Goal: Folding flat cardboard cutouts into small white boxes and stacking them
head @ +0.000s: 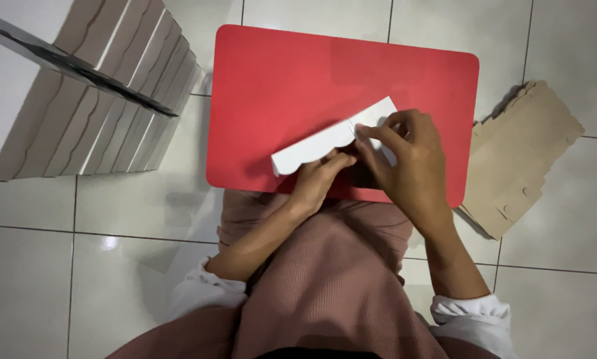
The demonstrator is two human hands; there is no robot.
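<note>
**Two hands on a white card piece**

Two hands meet at the near edge of the red board (278, 86), both on a white card piece (325, 141) with a scalloped edge. The piece lies slantwise on the board, its far end higher toward the right. The left hand (319, 178) comes up from below, fingers curled under and against the piece's middle, pinching it. The right hand (408, 159) lies over the piece's right end, thumb and forefinger pressed together on the card. The board sits on pale floor tiles (112, 266). A stack of white folded boxes (92, 93) stands at the left, well apart. Flat brown cardboard blanks (518, 153) lie just right of the board.
</note>
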